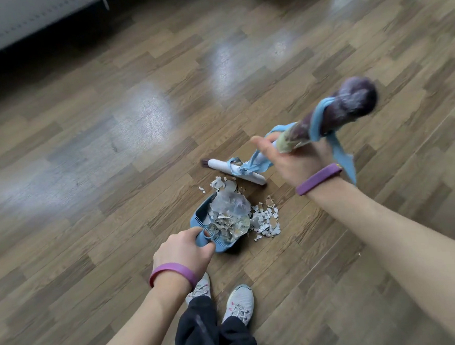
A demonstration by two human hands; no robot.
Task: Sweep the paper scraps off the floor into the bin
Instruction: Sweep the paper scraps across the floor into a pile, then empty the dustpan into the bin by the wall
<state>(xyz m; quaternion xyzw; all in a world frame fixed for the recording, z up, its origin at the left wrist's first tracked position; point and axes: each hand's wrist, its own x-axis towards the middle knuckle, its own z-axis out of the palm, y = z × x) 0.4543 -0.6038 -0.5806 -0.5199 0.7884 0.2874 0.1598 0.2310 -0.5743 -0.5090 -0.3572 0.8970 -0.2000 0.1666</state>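
Note:
A blue dustpan [201, 222] lies on the wood floor, heaped with crumpled paper and plastic. My left hand [183, 252] grips its handle at the near end. Several white paper scraps [265, 219] lie on the floor just right of the pan, and a few more paper scraps [216, 184] sit at its far lip. My right hand [292, 159] holds a broom's purple handle [350, 106], which has blue cloth strips tied round it. The broom's white head [235, 171] rests on the floor just beyond the dustpan. No bin is in view.
My two feet in white trainers [237, 302] stand right behind the dustpan. A pale panel or piece of furniture [25, 19] runs along the far left with dark shadow beneath it. Wood floor stretches all round.

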